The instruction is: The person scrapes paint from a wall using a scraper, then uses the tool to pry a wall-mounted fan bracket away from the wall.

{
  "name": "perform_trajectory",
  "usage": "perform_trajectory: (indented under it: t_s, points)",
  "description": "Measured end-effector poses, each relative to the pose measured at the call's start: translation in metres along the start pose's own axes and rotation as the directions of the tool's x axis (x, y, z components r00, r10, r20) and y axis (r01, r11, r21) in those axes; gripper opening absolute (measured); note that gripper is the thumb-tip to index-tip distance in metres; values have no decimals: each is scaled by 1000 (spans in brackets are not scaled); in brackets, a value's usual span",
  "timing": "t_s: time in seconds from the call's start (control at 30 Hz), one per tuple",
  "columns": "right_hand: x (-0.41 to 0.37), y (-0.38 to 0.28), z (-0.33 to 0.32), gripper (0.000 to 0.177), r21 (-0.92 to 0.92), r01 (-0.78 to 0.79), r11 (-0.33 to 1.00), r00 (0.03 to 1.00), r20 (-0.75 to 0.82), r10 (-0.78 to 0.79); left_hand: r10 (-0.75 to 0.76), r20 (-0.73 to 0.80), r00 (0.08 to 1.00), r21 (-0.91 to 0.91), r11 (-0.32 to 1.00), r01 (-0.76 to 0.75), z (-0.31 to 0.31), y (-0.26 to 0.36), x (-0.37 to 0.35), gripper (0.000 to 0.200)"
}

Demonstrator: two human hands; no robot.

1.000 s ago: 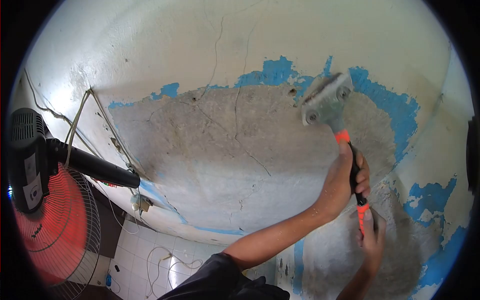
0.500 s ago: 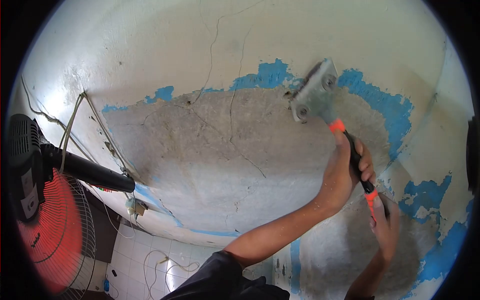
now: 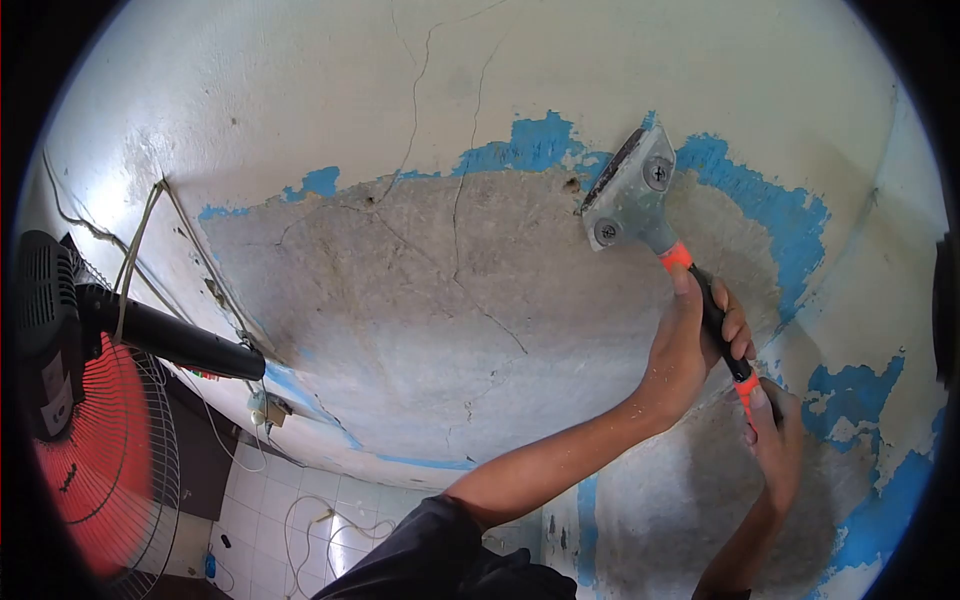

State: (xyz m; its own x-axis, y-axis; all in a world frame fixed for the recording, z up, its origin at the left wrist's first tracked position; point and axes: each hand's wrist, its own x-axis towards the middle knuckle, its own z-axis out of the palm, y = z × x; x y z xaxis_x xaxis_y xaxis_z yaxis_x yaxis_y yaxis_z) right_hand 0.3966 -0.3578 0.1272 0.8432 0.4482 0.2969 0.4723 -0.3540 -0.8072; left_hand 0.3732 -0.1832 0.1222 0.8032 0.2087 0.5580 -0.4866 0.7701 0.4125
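Observation:
A wide-bladed scraper (image 3: 632, 212), with two large screws on its metal head and a black-and-orange handle, leans tilted against the wall. My left hand (image 3: 692, 335) is wrapped round the upper handle just below the orange collar, thumb along the front. Lower down, my right hand (image 3: 774, 432) grips the orange butt end. The scraper's blade edge lies along the border between bare grey plaster (image 3: 370, 260) and cream paint (image 3: 330, 90). Ragged blue paint (image 3: 545, 145) shows along that border on both sides of the head.
At the left is a fan (image 3: 100, 430) with red blades and a wire guard. Loose cable (image 3: 135, 255) hangs along the wall beside it. More cord (image 3: 290, 535) lies on the white tiled floor (image 3: 260, 500). A wall corner runs down the right side.
The scraper and both hands have shifted slightly against the wall, and the scraper head is sharper now than before. The whole view has moved a little. Both hands keep their grip.

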Motion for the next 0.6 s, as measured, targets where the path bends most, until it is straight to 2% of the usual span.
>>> perform_trajectory:
  t_s: [0.07, 0.17, 0.27, 0.33, 0.43, 0.6]
  points:
    - [-1, 10, -3, 52, 5, -16, 1000, 998, -57, 16, 9, 6, 1000, 5, 1000, -9, -1, 1, 1, 60]
    - [14, 3, -5, 54, -54, 94, 994, 995, 43, -91, 27, 0, 1000, -10, 1000, -27, -2, -4, 3, 60]
    - [14, 3, -8, 52, -22, 72, 997, 996, 55, -70, 38, -6, 999, -14, 999, -38, -2, -7, 6, 61]
    - [19, 1, -18, 51, -76, 102, 992, 993, 63, -97, 32, -3, 999, -54, 998, -32, 2, -10, 8, 61]
    - [26, -3, -22, 49, -96, 129, 987, 988, 96, -120, 99, 12, 995, 31, 995, -99, 0, -4, 14, 62]
    - [34, -17, -35, 48, -184, 191, 964, 981, 74, -180, 127, 40, 991, -33, 992, -126, 8, -4, 20, 62]
